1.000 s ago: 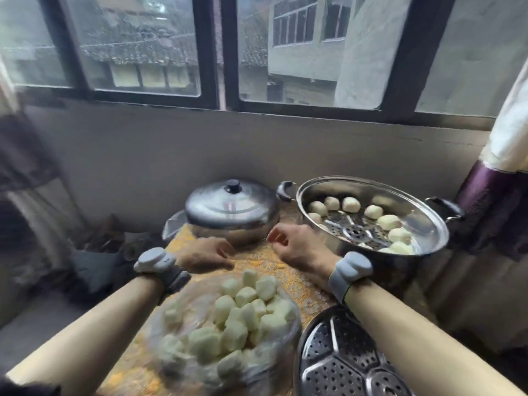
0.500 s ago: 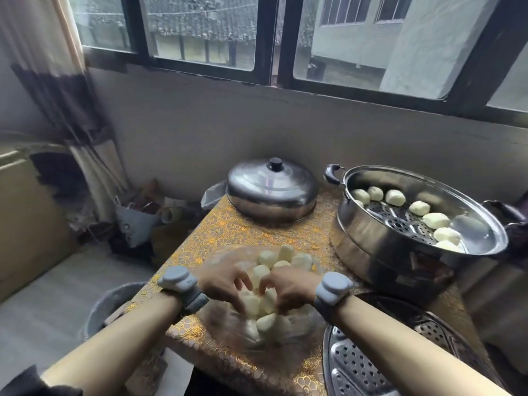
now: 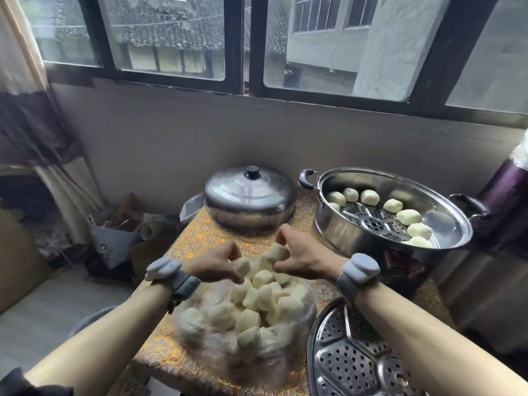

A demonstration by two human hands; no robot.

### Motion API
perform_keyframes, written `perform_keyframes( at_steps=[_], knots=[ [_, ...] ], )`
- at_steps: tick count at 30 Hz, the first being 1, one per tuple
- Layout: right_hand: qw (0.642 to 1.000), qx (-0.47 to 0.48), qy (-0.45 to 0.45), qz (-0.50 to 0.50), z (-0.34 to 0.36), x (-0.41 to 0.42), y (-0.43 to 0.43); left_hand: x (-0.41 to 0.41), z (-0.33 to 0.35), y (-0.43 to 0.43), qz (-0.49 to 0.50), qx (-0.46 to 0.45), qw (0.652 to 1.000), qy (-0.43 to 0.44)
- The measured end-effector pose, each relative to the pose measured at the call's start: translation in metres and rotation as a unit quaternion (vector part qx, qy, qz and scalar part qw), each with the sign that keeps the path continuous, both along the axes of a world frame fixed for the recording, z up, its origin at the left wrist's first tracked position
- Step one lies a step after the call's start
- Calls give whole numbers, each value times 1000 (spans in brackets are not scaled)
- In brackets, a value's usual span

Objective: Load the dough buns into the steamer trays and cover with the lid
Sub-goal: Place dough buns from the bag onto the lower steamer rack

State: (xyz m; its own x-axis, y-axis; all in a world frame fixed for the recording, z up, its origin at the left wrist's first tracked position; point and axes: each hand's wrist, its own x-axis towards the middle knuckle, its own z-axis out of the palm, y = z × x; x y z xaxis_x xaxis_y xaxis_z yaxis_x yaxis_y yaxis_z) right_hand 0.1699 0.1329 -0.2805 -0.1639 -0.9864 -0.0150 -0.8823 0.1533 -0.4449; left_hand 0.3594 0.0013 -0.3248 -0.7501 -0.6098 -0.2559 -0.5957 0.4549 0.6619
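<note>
A clear plastic bag piled with pale dough buns lies on the gold-patterned table in front of me. My left hand pinches one bun at the top of the pile. Beside it, my right hand grips another bun, lifted slightly above the heap. A steel steamer pot at the right holds a perforated tray with several buns along its far and right rim. The domed steel lid with a black knob rests behind the bag.
A second perforated steamer tray lies at the lower right, next to the bag. The wall and window stand just behind the table. Curtains hang at both sides. Clutter and a grey bin sit on the floor to the left.
Both hands moved from the far side of the bag into the pile, and each has taken hold of a bun. The camera view has shifted and steadied.
</note>
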Motion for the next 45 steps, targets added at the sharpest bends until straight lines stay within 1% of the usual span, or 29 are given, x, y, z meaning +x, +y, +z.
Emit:
perform_keyframes(
  at_steps=[2,4,5,6,7,8,9,11,12,14,15,17,18,19,20,23,25,27,32,34,36,38,41,45],
  knots=[
    [999,-43,-13,-23,17,-16,3,-16,16,-6,2,18,997,70],
    [994,-96,-12,-50,33,-42,6,-43,40,-12,-26,-1,990,136],
    [988,-130,-7,-87,46,-76,10,-81,59,-18,-51,-11,985,164],
    [984,-145,-10,-99,50,-88,11,-92,69,-19,-51,-10,980,191],
    [982,-151,-14,-110,51,-95,11,-97,78,-20,-49,-21,977,208],
    [978,-159,-13,-136,56,-117,16,-122,91,-18,-59,-33,972,225],
    [976,-156,-18,-153,57,-127,19,-133,98,-15,-55,-47,968,239],
    [970,-135,-24,-202,54,-142,22,-144,106,-11,-40,-48,963,261],
    [958,-134,-25,-252,58,-186,27,-194,117,-12,-67,-48,960,268],
    [952,-99,-20,-290,54,-211,32,-215,119,-8,-73,-38,963,258],
    [947,-78,-15,-312,51,-235,35,-245,117,-9,-86,-44,964,246],
    [944,-26,-2,-328,44,-246,37,-266,108,-3,-78,-72,970,217],
    [938,-12,1,-345,38,-262,37,-290,100,-2,-89,-83,972,203],
    [936,1,-1,-351,34,-265,33,-301,92,0,-98,-89,975,180],
    [931,3,-7,-366,27,-288,28,-335,84,0,-111,-96,978,147],
    [927,2,-2,-375,22,-300,11,-372,66,-3,-113,-138,981,73],
    [925,26,14,-378,15,-311,0,-398,54,-5,-115,-155,981,28],
    [926,55,21,-373,-3,-331,-13,-427,35,-14,-113,-161,980,1],
    [940,68,58,-328,-13,-333,-26,-433,26,-14,-82,-173,981,-37],
    [943,75,74,-316,-15,-335,-27,-436,24,-18,-98,-188,976,-58],
    [948,86,66,-301,-19,-337,-28,-437,22,-18,-134,-210,965,-84],
    [952,96,63,-283,-20,-338,-26,-434,24,-18,-136,-218,963,-78],
    [953,118,78,-267,-24,-338,-27,-433,20,-20,-122,-197,971,-61],
    [952,110,104,-265,-30,-340,-30,-432,17,-24,-138,-182,972,-53]
  ],
)
